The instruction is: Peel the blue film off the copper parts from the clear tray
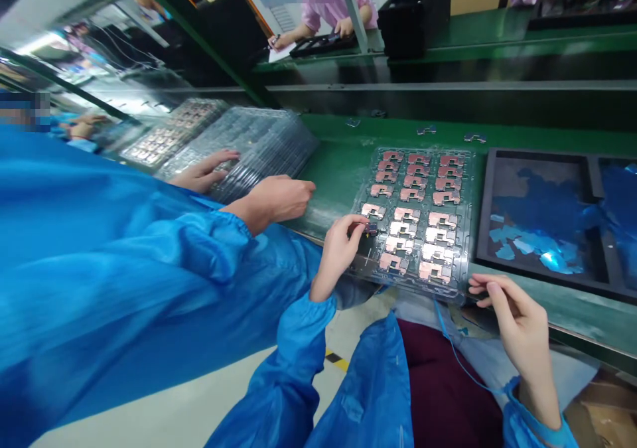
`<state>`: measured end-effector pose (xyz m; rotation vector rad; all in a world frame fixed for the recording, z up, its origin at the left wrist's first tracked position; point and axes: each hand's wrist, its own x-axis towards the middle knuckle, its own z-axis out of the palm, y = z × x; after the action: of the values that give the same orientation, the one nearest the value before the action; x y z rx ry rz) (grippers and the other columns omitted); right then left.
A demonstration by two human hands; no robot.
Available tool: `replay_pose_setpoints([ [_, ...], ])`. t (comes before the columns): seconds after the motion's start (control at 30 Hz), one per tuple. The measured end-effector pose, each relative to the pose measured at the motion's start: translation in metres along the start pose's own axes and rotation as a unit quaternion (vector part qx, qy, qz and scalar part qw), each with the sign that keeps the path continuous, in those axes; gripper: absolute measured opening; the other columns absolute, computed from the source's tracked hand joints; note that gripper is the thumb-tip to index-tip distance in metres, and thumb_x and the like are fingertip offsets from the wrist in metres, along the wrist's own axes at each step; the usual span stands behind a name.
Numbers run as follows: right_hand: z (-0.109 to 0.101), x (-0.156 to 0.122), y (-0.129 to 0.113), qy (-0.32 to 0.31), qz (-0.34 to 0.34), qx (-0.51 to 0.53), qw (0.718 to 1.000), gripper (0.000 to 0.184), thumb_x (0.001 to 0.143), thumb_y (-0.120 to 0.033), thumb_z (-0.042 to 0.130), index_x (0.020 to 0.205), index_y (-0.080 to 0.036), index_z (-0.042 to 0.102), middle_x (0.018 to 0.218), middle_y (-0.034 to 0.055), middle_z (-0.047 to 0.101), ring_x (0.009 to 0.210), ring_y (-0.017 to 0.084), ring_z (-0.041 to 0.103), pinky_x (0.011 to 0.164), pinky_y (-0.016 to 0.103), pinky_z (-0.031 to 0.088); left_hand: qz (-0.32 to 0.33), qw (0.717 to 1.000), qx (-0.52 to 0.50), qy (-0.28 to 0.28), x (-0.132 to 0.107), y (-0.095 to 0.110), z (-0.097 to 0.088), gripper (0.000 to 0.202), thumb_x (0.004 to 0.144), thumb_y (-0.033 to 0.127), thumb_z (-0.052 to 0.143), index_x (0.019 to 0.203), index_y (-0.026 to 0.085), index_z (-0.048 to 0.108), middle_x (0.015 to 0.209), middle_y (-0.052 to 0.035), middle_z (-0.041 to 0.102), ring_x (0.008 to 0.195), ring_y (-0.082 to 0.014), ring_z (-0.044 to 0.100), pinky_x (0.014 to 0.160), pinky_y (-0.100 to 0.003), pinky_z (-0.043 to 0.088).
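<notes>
Head view is looking down on a green conveyor bench point(328, 129), where the person's left hand point(338, 255) is pinching a tiny dark component point(371, 229) firmly between thumb and fingertips. That component is sitting at the left edge of a clear moulded plastic tray point(472, 196) holding rows of copper-coloured metal plates point(413, 196). The right hand point(517, 322) is gripping nothing, its loosely curved fingertips point(478, 287) reaching the tray's near corner, though contact is impossible to confirm. The step in hand appears to be fine handling at one plate, but whether the piece is being seated or lifted cannot be told. Either way, the next move calls for a steady pinch and careful alignment beside neighbouring plates. A black foam-lined rectangular tray point(542, 152) holding scraps of shiny blue film is lying just right of the clear tray. To the left, a co-worker's blue-sleeved hands point(271, 199) are working at a stack of clear plastic trays point(263, 146).
</notes>
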<state>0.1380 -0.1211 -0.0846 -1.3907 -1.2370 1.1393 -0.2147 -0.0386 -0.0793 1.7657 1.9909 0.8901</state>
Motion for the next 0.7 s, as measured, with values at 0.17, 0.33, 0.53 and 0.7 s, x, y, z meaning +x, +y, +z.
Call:
replay_pose_setpoints([
  [0.17, -0.003, -0.001, 0.004, 0.007, 0.009, -0.006, 1.000, 0.032, 0.104, -0.051, 0.067, 0.106, -0.024, 0.084, 0.108, 0.0104, 0.084, 0.091, 0.024, 0.081, 0.069, 0.030, 0.069, 0.032, 0.998, 0.041, -0.020, 0.017, -0.004, 0.006, 0.016, 0.097, 0.024, 0.060, 0.098, 0.021, 0.076, 0.110, -0.0106, 0.078, 0.108, -0.0309, 0.068, 0.109, -0.050, 0.049],
  [0.33, -0.002, -0.002, 0.005, 0.001, 0.013, -0.003, 1.000, 0.031, 0.105, -0.049, 0.067, 0.107, -0.024, 0.085, 0.109, 0.0110, 0.083, 0.090, 0.025, 0.081, 0.071, 0.032, 0.070, 0.067, 0.990, 0.122, 0.023, -0.014, 0.002, 0.008, 0.022, 0.104, 0.030, 0.058, 0.111, 0.023, 0.078, 0.134, -0.0131, 0.072, 0.130, -0.0350, 0.059, 0.115, -0.052, 0.045],
  [0.53, -0.002, 0.000, 0.004, -0.003, 0.020, 0.003, 1.000, 0.031, 0.104, -0.050, 0.067, 0.108, -0.025, 0.085, 0.109, 0.0102, 0.084, 0.092, 0.025, 0.081, 0.071, 0.032, 0.070, 0.113, 0.973, 0.196, -0.051, -0.043, 0.007, 0.012, 0.041, 0.110, 0.033, 0.047, 0.142, 0.021, 0.070, 0.145, -0.0165, 0.069, 0.132, -0.0372, 0.059, 0.109, -0.053, 0.048],
  [0.7, -0.006, 0.001, 0.007, 0.007, 0.016, 0.014, 1.000, 0.032, 0.103, -0.051, 0.068, 0.106, -0.024, 0.086, 0.106, 0.0105, 0.084, 0.089, 0.025, 0.081, 0.070, 0.032, 0.070, 0.124, 0.967, 0.216, -0.050, -0.028, 0.020, 0.010, 0.042, 0.110, 0.034, 0.047, 0.143, 0.019, 0.068, 0.147, -0.0188, 0.066, 0.134, -0.0393, 0.057, 0.111, -0.056, 0.046],
])
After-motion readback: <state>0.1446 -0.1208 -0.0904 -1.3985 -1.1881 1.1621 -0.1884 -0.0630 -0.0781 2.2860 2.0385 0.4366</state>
